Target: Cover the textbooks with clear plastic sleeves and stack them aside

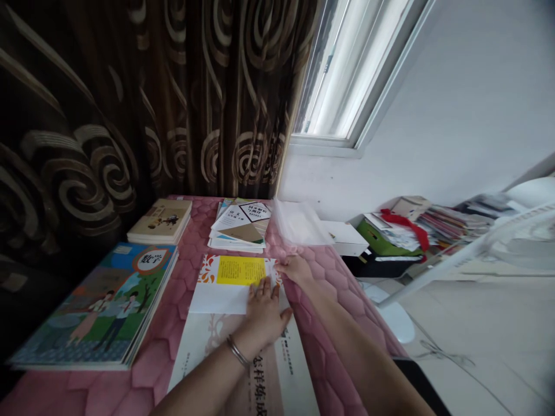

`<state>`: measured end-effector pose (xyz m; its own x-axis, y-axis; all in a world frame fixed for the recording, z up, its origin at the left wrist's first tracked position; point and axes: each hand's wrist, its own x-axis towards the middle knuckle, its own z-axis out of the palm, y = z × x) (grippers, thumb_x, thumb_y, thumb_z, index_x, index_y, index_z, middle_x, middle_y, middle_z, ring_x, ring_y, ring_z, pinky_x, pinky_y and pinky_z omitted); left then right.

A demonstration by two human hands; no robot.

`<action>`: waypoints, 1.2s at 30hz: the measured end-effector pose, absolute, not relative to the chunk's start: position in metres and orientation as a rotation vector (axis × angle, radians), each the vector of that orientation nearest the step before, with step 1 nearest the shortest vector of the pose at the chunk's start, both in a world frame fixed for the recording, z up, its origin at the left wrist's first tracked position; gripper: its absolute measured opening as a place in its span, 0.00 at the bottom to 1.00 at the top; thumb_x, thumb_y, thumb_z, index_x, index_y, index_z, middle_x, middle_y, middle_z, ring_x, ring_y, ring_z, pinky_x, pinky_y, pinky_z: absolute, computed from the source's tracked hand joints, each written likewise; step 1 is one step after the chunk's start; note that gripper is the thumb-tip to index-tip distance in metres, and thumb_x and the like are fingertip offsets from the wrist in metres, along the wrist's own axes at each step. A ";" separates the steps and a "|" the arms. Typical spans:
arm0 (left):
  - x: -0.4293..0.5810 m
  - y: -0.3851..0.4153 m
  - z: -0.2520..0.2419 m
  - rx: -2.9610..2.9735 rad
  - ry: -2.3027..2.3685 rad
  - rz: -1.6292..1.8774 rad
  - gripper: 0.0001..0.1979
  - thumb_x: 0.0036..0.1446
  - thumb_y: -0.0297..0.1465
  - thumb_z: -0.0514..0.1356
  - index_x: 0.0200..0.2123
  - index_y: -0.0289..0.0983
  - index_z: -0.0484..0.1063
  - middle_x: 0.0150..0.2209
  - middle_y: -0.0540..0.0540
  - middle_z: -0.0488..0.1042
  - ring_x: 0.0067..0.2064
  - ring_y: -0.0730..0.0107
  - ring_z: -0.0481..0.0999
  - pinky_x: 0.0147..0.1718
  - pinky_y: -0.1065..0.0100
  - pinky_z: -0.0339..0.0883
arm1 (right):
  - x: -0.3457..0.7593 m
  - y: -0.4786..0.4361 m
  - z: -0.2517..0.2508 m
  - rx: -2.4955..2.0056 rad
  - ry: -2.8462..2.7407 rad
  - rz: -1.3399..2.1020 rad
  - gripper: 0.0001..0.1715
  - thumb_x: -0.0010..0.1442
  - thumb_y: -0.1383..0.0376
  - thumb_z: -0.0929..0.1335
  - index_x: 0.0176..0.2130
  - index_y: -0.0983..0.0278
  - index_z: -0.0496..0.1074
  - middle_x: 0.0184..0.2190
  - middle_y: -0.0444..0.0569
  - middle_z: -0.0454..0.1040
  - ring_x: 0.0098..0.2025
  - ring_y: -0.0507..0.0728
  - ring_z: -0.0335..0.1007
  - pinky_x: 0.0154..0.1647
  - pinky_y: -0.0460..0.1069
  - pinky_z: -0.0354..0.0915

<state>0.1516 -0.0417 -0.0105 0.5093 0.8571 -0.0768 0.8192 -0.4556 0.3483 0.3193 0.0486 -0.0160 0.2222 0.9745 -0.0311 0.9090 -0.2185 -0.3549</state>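
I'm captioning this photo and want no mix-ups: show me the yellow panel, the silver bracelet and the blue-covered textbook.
Yellow panel (239, 270): head view, middle of its printed face.
Silver bracelet (237, 350): head view, on its band.
Blue-covered textbook (104, 309): head view, middle of its front cover.

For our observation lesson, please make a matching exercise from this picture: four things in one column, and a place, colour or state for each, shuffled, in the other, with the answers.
Column 1
1. Left hand
2. Right hand
3. Curtain
4. Table cover

Column 2
A. Pink, with a honeycomb pattern
B. At the right edge of the printed paper, level with its yellow panel
C. Dark, with pale swirls
D. Palm down, bracelet at the wrist

Right pairs: 1-D, 2-B, 3-C, 4-A
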 end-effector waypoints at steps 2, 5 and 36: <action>0.151 -0.042 -0.012 2.404 1.390 0.153 0.38 0.61 0.50 0.45 0.67 0.31 0.55 0.70 0.35 0.46 0.70 0.50 0.45 0.66 0.48 0.38 | 0.317 0.063 -0.013 -2.297 -1.730 0.333 0.20 0.56 0.52 0.71 0.34 0.67 0.78 0.35 0.56 0.79 0.37 0.59 0.73 0.32 0.47 0.58; 0.151 -0.042 -0.015 2.404 1.402 0.176 0.39 0.60 0.50 0.45 0.67 0.32 0.54 0.71 0.37 0.45 0.70 0.51 0.44 0.67 0.48 0.37 | 0.311 0.072 -0.012 -2.348 -1.688 0.294 0.22 0.59 0.51 0.69 0.39 0.67 0.78 0.40 0.61 0.78 0.42 0.62 0.74 0.36 0.49 0.61; 0.034 0.036 -0.013 2.569 1.599 0.139 0.27 0.65 0.39 0.45 0.65 0.40 0.57 0.68 0.44 0.56 0.69 0.59 0.52 0.67 0.51 0.32 | 0.190 0.027 -0.001 -1.892 -2.113 0.327 0.26 0.63 0.62 0.64 0.59 0.64 0.67 0.61 0.55 0.66 0.64 0.60 0.58 0.63 0.52 0.53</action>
<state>0.0343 0.0358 -0.0134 0.4404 0.8976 0.0183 0.8873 -0.4382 0.1435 0.1897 0.0275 -0.0012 -0.0989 0.9932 0.0608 0.9284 0.1141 -0.3536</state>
